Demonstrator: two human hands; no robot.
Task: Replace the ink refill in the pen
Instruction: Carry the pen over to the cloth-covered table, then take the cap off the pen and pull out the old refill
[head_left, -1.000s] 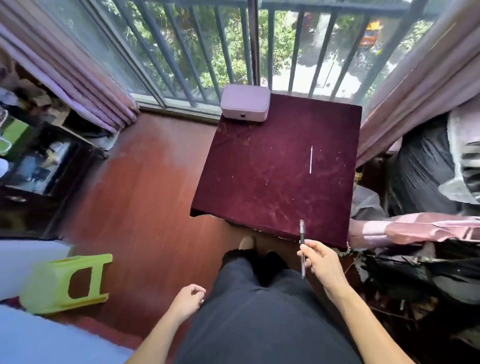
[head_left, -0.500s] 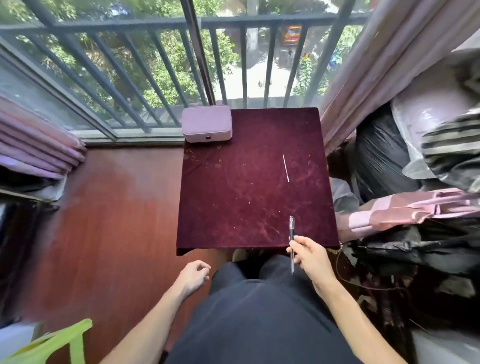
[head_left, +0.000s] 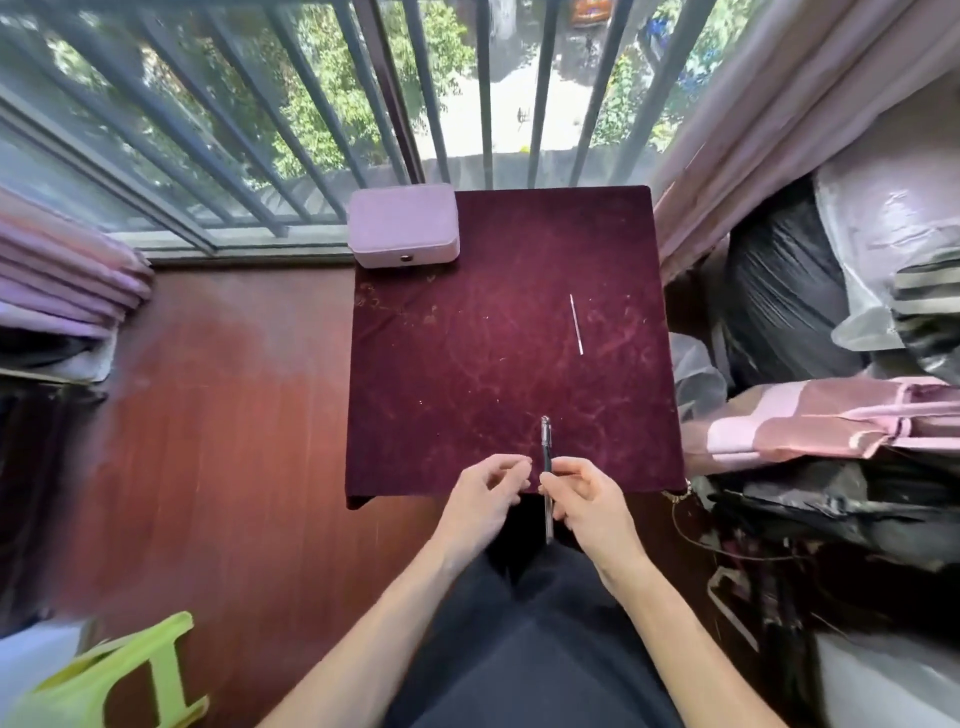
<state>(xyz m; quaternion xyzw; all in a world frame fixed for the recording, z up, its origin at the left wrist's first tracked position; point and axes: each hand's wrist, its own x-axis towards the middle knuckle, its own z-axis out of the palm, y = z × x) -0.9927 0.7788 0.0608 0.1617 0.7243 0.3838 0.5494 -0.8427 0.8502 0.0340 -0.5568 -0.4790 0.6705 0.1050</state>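
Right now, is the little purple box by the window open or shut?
Shut. The purple box lies closed flat, with no gap showing along its front, where a small dark clasp sits.

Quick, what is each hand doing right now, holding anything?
Left hand: open, fingers loosely curled beside the pen, holding nothing.
Right hand: closed on the pen, pinching it near its middle.

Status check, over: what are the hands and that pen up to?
Right hand grips pen mid-barrel. Left hand close beside, loosely curled, empty. Thin white refill lies apart on maroon cloth. Nothing in the way.
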